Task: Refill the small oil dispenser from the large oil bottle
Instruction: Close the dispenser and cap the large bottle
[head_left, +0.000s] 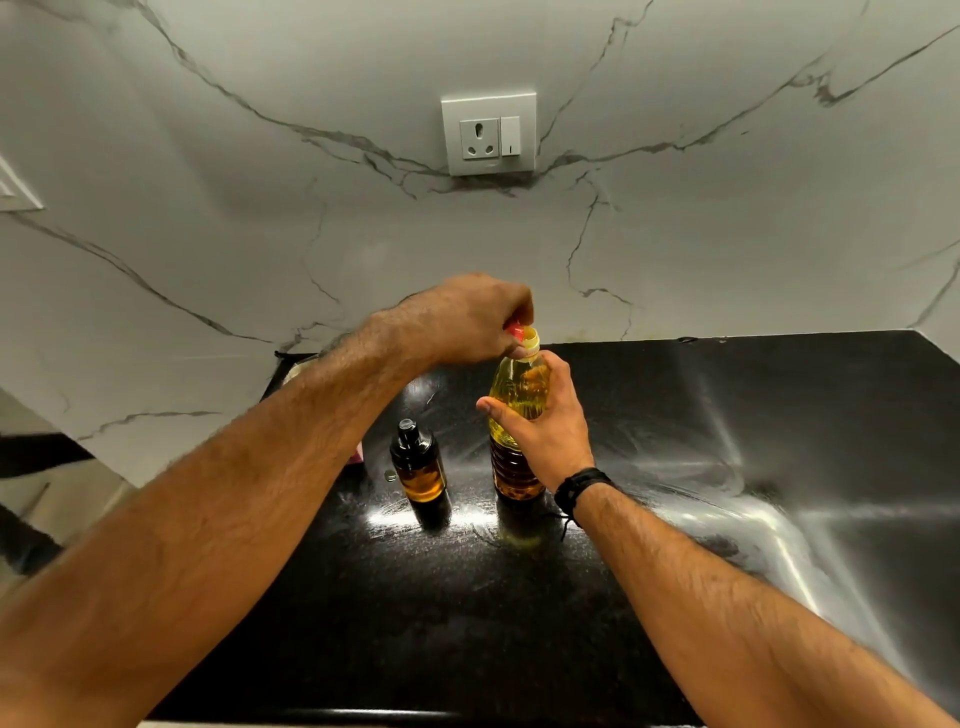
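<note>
The large clear oil bottle (511, 415), filled with yellow oil, stands upright on the black countertop (675, 467). My right hand (545, 431) grips its upper body from the right. My left hand (467, 322) is over the bottle's neck and pinches a red cap (514, 329) just beside the yellow spout (531, 340). The small dark oil dispenser (418, 462), with a black top and amber oil low inside, stands upright to the left of the big bottle, apart from both hands.
A marble wall with a white socket and switch plate (488, 134) rises behind the counter. A pink object (356, 454) shows partly behind my left forearm. A small round thing (389, 474) lies left of the dispenser. The counter stretches on to the right.
</note>
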